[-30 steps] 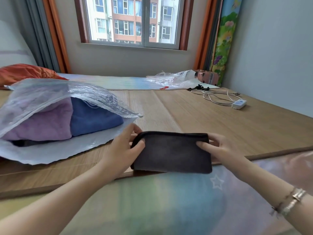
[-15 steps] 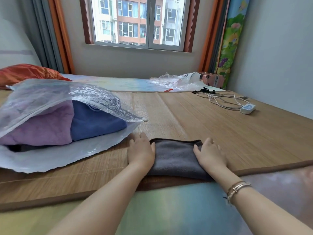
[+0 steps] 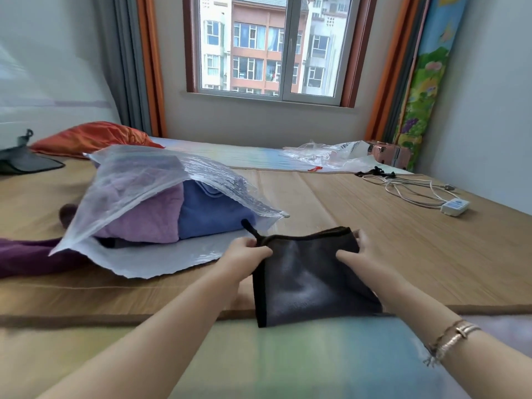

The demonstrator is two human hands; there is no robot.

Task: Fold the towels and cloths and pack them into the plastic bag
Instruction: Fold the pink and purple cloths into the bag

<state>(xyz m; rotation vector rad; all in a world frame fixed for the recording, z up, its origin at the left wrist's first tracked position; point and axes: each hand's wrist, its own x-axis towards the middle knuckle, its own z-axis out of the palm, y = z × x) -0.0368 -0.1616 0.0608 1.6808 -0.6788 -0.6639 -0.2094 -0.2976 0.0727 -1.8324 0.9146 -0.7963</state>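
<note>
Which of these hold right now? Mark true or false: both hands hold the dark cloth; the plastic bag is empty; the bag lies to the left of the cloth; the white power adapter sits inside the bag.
1. Both hands hold the dark cloth: true; the left hand and right hand pinch its top corners.
2. The plastic bag is empty: false; a purple towel and a blue towel are inside.
3. The bag lies left of the cloth: true.
4. The white power adapter sits inside the bag: false; it lies on the mat, far right.

Both hands have lifted the dark cloth (image 3: 311, 277) off the mat.
</note>
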